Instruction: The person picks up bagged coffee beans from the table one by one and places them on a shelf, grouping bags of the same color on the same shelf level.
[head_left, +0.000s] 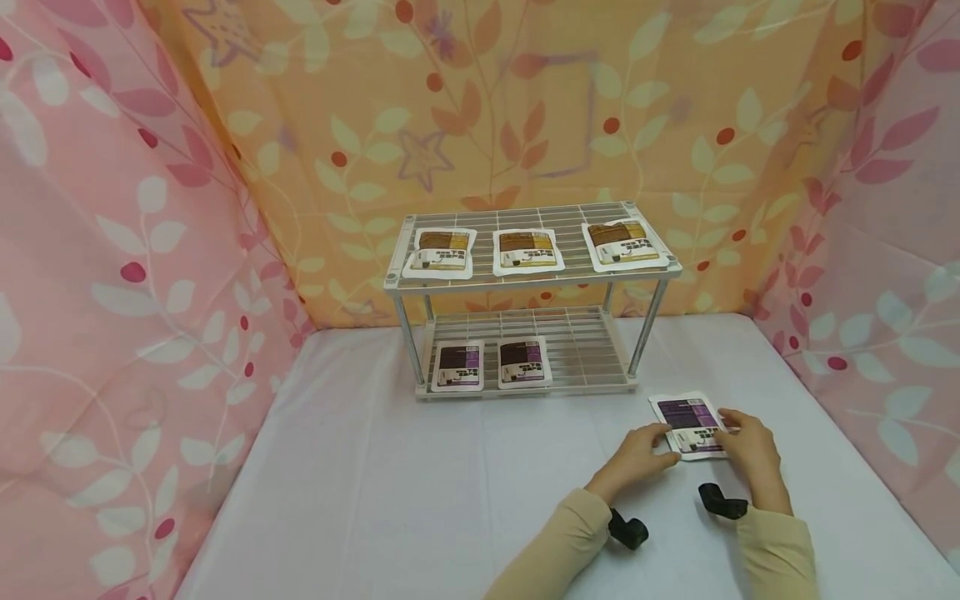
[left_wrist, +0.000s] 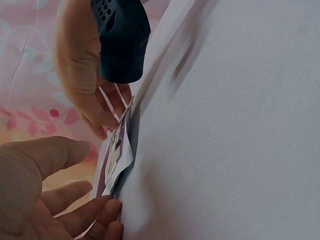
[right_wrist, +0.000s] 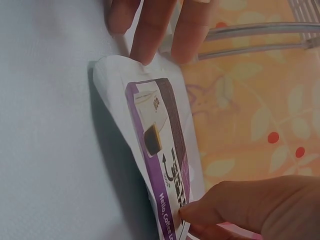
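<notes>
A white coffee packet [head_left: 688, 427] with a purple and dark printed label lies at the right of the table, between the two hands. My right hand [head_left: 752, 454] pinches its right edge, the thumb [right_wrist: 197, 211] on the printed face in the right wrist view. At the opposite edge, the left hand [head_left: 633, 458] touches the packet with its fingertips. The left wrist view shows the left thumb [left_wrist: 65, 152] held away from the packet [left_wrist: 117, 152]. Part of the packet's underside is hidden, so I cannot tell whether another lies beneath.
Left of the hands stands a two-tier white wire rack [head_left: 532, 285]. Brown-labelled packets [head_left: 528, 251] lie on its top shelf, purple-labelled packets [head_left: 523, 362] on the lower one. White cloth [head_left: 420, 483] covers the table. Patterned curtains [head_left: 135, 275] enclose the sides and back.
</notes>
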